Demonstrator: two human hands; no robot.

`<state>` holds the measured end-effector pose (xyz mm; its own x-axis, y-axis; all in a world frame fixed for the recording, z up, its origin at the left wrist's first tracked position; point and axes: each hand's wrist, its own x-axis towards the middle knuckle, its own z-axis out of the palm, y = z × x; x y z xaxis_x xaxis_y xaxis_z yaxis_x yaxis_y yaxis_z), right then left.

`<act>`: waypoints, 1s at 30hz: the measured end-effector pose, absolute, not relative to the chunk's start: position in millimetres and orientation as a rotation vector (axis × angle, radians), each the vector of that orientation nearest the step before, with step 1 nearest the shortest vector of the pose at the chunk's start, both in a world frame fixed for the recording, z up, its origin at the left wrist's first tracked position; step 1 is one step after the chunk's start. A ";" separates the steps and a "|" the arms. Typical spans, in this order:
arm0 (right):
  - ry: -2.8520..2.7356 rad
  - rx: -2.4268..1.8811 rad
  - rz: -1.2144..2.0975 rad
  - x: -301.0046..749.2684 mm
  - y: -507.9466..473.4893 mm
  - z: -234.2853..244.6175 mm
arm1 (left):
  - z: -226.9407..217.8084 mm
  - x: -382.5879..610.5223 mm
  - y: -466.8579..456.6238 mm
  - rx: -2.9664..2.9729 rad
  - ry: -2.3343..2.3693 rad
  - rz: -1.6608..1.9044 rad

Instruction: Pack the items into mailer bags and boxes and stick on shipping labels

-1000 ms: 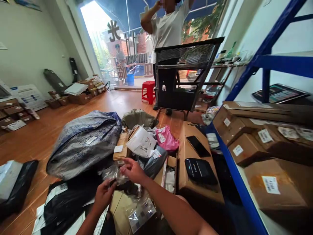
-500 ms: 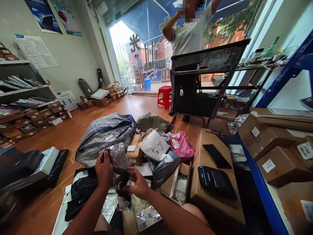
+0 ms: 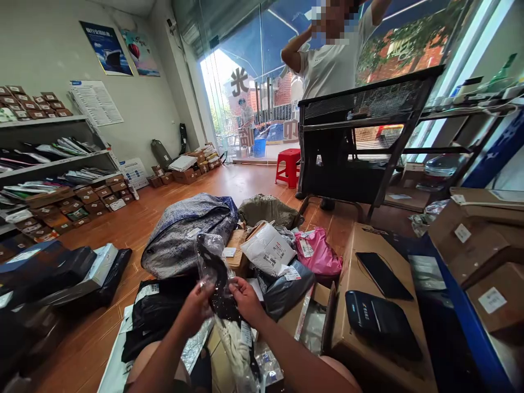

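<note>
A long clear plastic bag [image 3: 223, 275] with something black and something whitish inside stretches between my hands. My left hand [image 3: 195, 307] pinches its left edge. On the opposite edge, the fingers of my right hand [image 3: 247, 300] are closed on the plastic. The bag's lower end hangs toward my lap and carries a white label. Just beyond it lie a cardboard box [image 3: 235, 241], a white parcel [image 3: 268, 248] and a dark grey plastic parcel [image 3: 289, 289]. A black plastic parcel [image 3: 158, 314] lies to the left of my left hand.
A patterned grey-blue sack [image 3: 186, 232] and a pink parcel [image 3: 318, 254] lie ahead. On a large carton [image 3: 344, 333] to the right rest a phone [image 3: 383, 274] and a black device [image 3: 380, 322]. A person stands behind a black chair [image 3: 339, 164], near a red stool [image 3: 287, 166].
The bag has been drawn out to its length, showing the black and whitish contents. Both hands have shifted right in view, the left one also lower. The camera view has turned left.
</note>
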<state>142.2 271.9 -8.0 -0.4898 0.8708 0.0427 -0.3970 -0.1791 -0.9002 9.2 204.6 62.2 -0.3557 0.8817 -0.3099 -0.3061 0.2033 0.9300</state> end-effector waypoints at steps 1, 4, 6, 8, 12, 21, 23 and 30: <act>-1.154 -0.667 1.801 141.8 272.9 -11.0 | 45.7 15.8 200.7 0.565 1.338 1.377; -1.139 -0.782 1.831 139.4 268.5 -22.2 | 7.6 23.3 198.4 0.444 1.367 1.516; -1.153 -0.819 1.913 138.6 260.3 -29.2 | -5.7 19.0 201.2 0.379 1.432 1.616; -1.201 -0.806 1.989 139.5 250.6 -34.2 | -11.5 13.3 202.4 0.339 1.453 1.672; -1.377 -0.751 1.890 145.2 238.8 -37.6 | -17.1 15.7 193.7 0.281 1.423 1.722; -1.690 -0.775 1.833 153.9 235.3 -53.3 | -41.7 40.4 161.7 0.239 1.399 1.796; -1.693 -0.795 1.873 155.3 232.9 -56.6 | -44.5 46.7 150.7 0.203 1.427 1.802; -1.806 -1.146 1.805 161.7 267.0 -78.1 | -54.1 -4.8 42.3 0.110 1.463 1.781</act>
<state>161.7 267.0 -78.1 -0.6164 0.7298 -0.2956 0.2959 -0.1331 -0.9459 -4.8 42.3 -54.1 -0.6681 0.6224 -0.4078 -0.5210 0.0000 0.8536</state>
